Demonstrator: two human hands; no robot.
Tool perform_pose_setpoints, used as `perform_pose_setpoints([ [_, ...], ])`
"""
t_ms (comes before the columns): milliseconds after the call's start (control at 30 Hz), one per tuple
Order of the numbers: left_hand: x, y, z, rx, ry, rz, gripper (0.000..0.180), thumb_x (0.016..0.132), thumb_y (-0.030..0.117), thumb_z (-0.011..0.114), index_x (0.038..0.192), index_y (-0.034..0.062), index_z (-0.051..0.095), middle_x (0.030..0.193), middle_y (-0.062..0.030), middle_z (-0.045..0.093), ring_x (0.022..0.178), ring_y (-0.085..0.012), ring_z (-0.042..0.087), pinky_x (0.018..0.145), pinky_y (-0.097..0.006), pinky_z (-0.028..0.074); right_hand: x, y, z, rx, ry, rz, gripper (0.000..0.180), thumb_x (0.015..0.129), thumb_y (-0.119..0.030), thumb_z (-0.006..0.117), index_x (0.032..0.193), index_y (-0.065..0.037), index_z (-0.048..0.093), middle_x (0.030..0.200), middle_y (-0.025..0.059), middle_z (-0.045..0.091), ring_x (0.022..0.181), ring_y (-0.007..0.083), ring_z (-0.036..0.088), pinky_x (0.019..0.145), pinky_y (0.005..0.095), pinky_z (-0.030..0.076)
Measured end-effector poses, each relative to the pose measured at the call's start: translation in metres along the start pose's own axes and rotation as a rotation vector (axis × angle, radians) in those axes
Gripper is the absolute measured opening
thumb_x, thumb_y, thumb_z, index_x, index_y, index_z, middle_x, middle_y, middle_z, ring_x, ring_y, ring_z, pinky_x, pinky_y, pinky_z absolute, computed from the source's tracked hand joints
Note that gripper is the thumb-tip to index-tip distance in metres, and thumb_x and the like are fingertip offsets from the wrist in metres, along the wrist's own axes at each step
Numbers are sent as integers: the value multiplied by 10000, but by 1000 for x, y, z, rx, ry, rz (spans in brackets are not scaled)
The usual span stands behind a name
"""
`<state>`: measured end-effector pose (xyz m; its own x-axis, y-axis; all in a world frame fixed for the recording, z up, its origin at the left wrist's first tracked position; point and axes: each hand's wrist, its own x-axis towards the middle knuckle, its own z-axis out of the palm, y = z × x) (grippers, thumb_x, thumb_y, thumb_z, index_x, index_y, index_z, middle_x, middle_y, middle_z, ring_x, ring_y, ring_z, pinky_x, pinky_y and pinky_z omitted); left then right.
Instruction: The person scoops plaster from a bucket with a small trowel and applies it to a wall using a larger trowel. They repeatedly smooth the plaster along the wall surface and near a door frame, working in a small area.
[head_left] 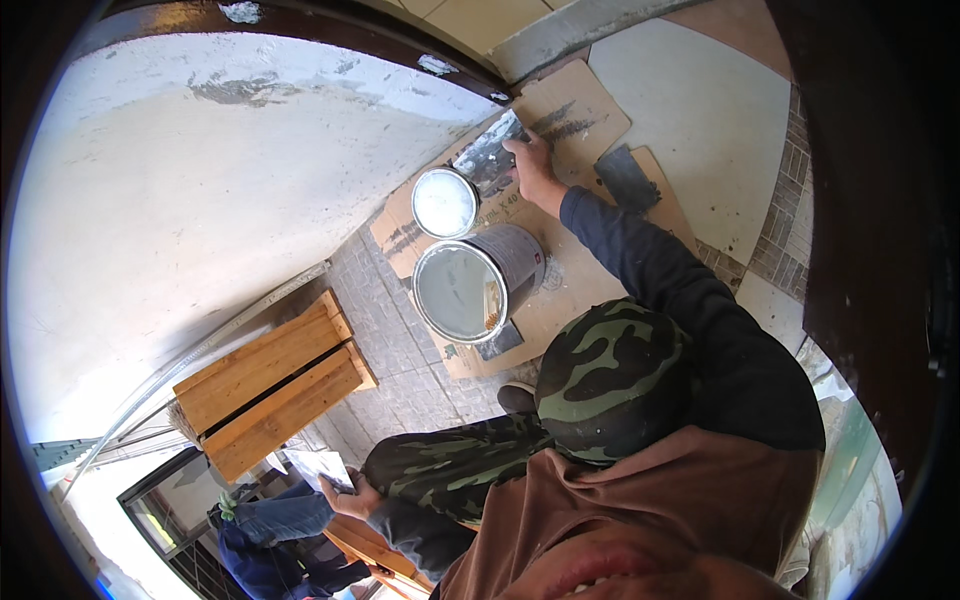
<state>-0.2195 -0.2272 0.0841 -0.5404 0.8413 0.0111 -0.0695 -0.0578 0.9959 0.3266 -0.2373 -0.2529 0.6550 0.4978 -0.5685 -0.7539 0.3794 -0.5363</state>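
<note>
My right hand (537,172) reaches far out, its fingers closed on the edge of a dark flat plate (487,160) smeared with white paste. That plate lies low over the cardboard (580,100), close to the wall's foot. Beside it is a smaller round can (445,203) with a white top. Nearer to me stands a large open can (455,290) of greyish-white paste, with a small tan and orange thing at its inner rim. At the lower left, my left hand (352,497) grips a thin flat plate (318,466) coated with white; part of its grip is hidden.
A white wall (220,150) with grey patches runs along the left. A wooden bench (275,385) stands below it on grey paving. Another dark flat piece (630,180) lies on the cardboard. Blue jeans (275,517), apparently another person's, show at the lower left.
</note>
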Motion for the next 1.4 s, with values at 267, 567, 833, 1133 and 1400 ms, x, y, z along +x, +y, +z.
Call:
perform_pose_setpoints([
  [267,-3,1,0,-7,-21,-6,322,866,245,750,1122,57,697,1026,-63,718,828,-209,644,668,-335,478,39,-8,-10,471,-34,211,183,898,-154,635,1070,-90,629,1049,75,678,932,222,650,841,422,533],
  [567,-10,2,5,20,-29,2,331,873,261,741,1131,57,700,1026,-63,718,847,-211,646,699,-348,482,65,-41,-2,565,-129,212,147,974,-105,540,1051,-2,613,1015,149,676,931,272,672,777,409,591],
  [833,-13,1,7,35,7,25,329,881,282,731,1123,60,708,1032,-56,708,851,-202,627,706,-351,477,30,-28,-36,445,-97,229,135,941,-61,550,1054,-17,610,1011,132,674,905,260,675,761,400,600],
  [1133,-21,4,8,67,23,21,340,882,289,732,1150,81,709,1062,-52,699,866,-202,621,728,-349,475,74,-51,-5,700,-235,318,164,960,-6,478,966,119,585,1001,243,690,881,331,726,809,386,661],
  [1400,-8,6,-6,-21,13,11,410,906,206,713,1257,6,643,1176,-116,682,1007,-305,678,755,-355,538,75,-49,-25,746,-185,379,263,980,-22,425,1040,185,575,1022,288,690,930,366,729,789,367,672],
])
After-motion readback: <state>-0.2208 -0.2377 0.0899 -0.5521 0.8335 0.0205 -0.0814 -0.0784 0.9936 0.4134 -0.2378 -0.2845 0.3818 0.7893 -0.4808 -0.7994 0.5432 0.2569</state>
